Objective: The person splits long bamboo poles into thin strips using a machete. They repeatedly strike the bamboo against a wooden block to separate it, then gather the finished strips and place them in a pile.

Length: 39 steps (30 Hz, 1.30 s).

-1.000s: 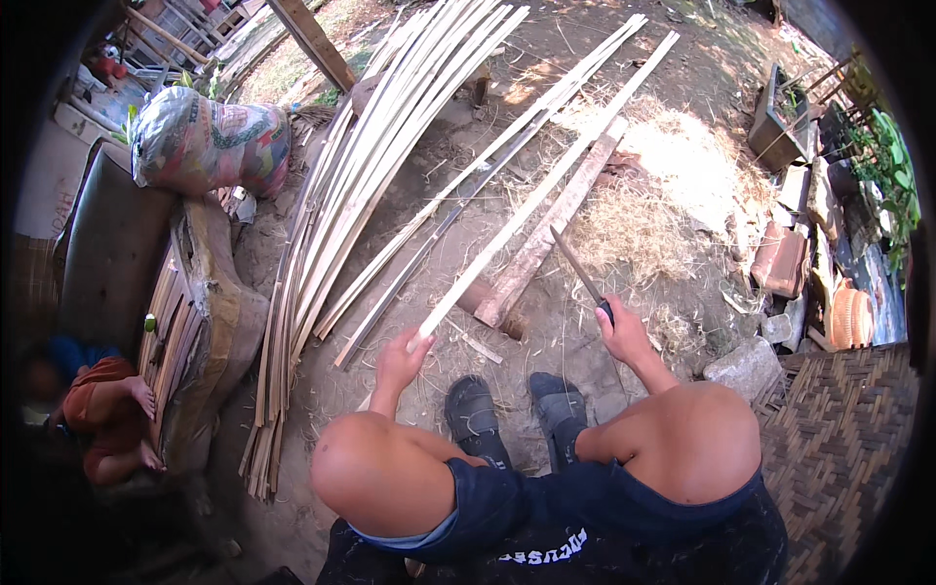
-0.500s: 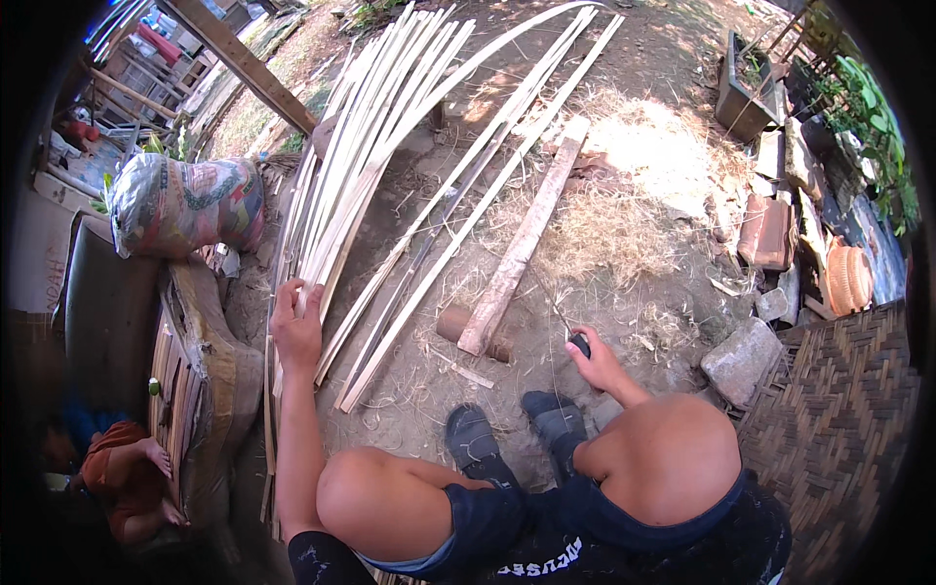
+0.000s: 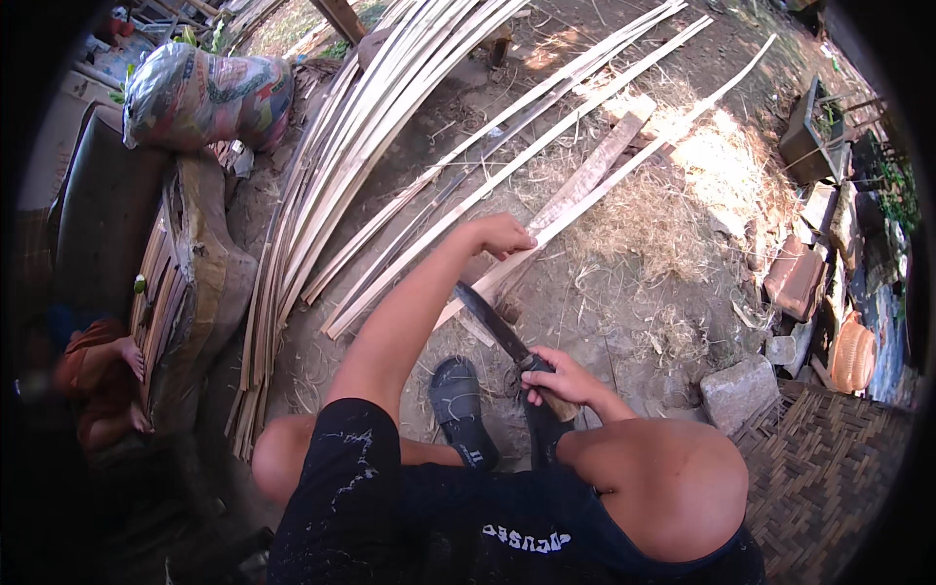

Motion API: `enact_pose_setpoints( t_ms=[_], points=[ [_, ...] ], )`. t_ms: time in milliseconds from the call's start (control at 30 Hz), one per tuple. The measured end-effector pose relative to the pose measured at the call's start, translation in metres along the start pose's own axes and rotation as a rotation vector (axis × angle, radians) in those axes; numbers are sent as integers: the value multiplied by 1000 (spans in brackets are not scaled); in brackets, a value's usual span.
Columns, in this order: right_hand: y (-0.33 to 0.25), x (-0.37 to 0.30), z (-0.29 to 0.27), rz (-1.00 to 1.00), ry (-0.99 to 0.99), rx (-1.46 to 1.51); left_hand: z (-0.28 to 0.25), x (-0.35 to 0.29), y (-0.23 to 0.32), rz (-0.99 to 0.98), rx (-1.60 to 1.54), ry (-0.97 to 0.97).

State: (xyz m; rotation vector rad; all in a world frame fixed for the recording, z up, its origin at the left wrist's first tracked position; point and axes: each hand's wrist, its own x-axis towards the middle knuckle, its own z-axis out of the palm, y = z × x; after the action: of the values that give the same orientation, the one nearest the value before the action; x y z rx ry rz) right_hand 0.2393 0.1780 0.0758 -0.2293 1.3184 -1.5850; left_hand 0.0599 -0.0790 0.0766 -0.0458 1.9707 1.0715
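My left hand (image 3: 502, 236) is closed on a long pale bamboo strip (image 3: 624, 175). The strip slants from near my feet up to the far right, above a flat wooden plank (image 3: 609, 146) on the ground. In my right hand (image 3: 565, 378) is the handle of a machete (image 3: 495, 324). Its dark blade points up and left, below my left hand and close to the strip's near end; whether the two touch I cannot tell. A large pile of bamboo strips (image 3: 380, 127) fans out to the left, with a few strips (image 3: 517, 161) lying apart between pile and plank.
A stuffed patterned sack (image 3: 210, 97) stands at the far left. Below it, a person in rust-coloured clothing (image 3: 97, 380) sits beside some slats. Fibre shavings (image 3: 634, 234) cover the ground. A stone block (image 3: 741, 392) and a woven bamboo mat (image 3: 829, 478) lie at right.
My left hand has moved right from the pile and now holds a strip over the plank. My right hand has raised the machete, its blade now pointing left. The view has shifted.
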Motion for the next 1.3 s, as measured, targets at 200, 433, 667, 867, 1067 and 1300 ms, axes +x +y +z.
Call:
enact_pose_setpoints(
  t_ms=[200, 433, 667, 867, 1067, 1300],
  points=[
    [38, -6, 5, 300, 80, 531, 118, 84, 51, 33, 235, 856],
    [-12, 6, -15, 142, 191, 155, 95, 92, 65, -48, -61, 784],
    [-21, 55, -28, 127, 480, -134, 75, 120, 61, 53, -34, 810],
    [-22, 26, 14, 346, -249, -331, 79, 115, 61, 103, 35, 900],
    [-30, 45, 0, 288, 309, -47, 76, 125, 54, 45, 14, 758],
    [-12, 51, -16, 273, 0, -169, 81, 115, 56, 71, 76, 799]
  ],
)
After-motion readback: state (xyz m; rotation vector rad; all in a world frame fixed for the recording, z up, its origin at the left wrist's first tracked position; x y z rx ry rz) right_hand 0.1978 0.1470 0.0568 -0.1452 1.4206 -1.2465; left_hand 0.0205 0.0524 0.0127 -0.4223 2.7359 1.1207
